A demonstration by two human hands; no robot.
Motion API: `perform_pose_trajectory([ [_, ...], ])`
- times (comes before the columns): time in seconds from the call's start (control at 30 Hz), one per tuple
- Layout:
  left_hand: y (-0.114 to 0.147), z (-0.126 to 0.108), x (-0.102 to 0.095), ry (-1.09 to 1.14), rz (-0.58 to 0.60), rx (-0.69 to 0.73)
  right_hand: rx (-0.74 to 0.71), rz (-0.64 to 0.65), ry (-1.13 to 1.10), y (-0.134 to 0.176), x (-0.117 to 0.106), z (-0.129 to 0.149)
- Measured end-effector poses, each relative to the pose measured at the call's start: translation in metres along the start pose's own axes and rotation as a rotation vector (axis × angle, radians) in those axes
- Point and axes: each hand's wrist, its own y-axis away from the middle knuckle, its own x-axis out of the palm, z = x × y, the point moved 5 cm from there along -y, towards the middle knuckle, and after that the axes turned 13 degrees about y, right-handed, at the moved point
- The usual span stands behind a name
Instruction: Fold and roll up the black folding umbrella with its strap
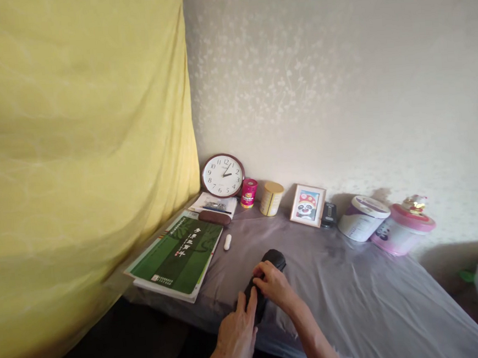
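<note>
A black folded umbrella lies slantwise near the front edge of the cloth-covered table, its rounded end pointing away from me. My left hand is on its near part, with fingers stretched along its side; the thumb side is partly hidden. Farther up, my right hand has its fingers bent and closed on the umbrella's middle. The two hands are close together, and they cover much of its length. To the left of the umbrella, a small white oblong object rests on the cloth.
Green books lie at left, beside a brown glasses case. Along the wall stand a round clock, a pink can, a yellow-lidded can, a panda picture frame and two tubs. A yellow curtain hangs left.
</note>
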Motion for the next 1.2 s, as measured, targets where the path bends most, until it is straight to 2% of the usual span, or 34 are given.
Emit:
perform_pose_trajectory([
  [0.1, 0.005, 0.006, -0.001, 0.113, 0.023, -0.010, 0.059, 0.028, -0.057, -0.001, 0.001, -0.002],
  [0.2, 0.011, 0.014, 0.000, 0.187, 0.042, -0.019, 0.235, 0.081, -0.335, 0.001, 0.004, -0.013],
  [0.27, 0.016, 0.017, 0.000, 0.206, 0.056, -0.018, 0.282, 0.040, -0.479, 0.002, 0.002, -0.018],
  [0.37, 0.020, 0.018, -0.001, 0.219, 0.078, -0.010, 0.160, -0.019, -0.439, 0.002, -0.006, -0.015],
  [0.5, 0.021, 0.017, -0.004, 0.208, 0.097, -0.041, -0.061, 0.031, -0.193, 0.005, -0.007, 0.002],
  [0.57, 0.021, 0.016, -0.005, 0.207, 0.090, -0.051, -0.064, 0.026, -0.178, 0.007, -0.005, 0.004],
  [0.67, 0.020, 0.016, -0.006, 0.212, 0.065, -0.036, -0.026, 0.012, -0.379, 0.013, -0.005, -0.002],
  [0.8, 0.021, 0.016, -0.006, 0.190, 0.055, -0.033, 0.071, 0.057, -0.716, 0.031, -0.014, -0.019],
  [0.97, 0.022, 0.016, -0.003, 0.161, 0.074, -0.019, 0.208, 0.076, -0.798, 0.056, -0.029, -0.051],
  [1.07, 0.020, 0.017, 0.001, 0.157, 0.073, -0.002, 0.329, -0.059, -0.741, 0.061, -0.032, -0.081],
  [1.2, 0.019, 0.021, 0.005, 0.218, 0.046, 0.036, 0.398, -0.249, -0.628, 0.064, -0.029, -0.114],
])
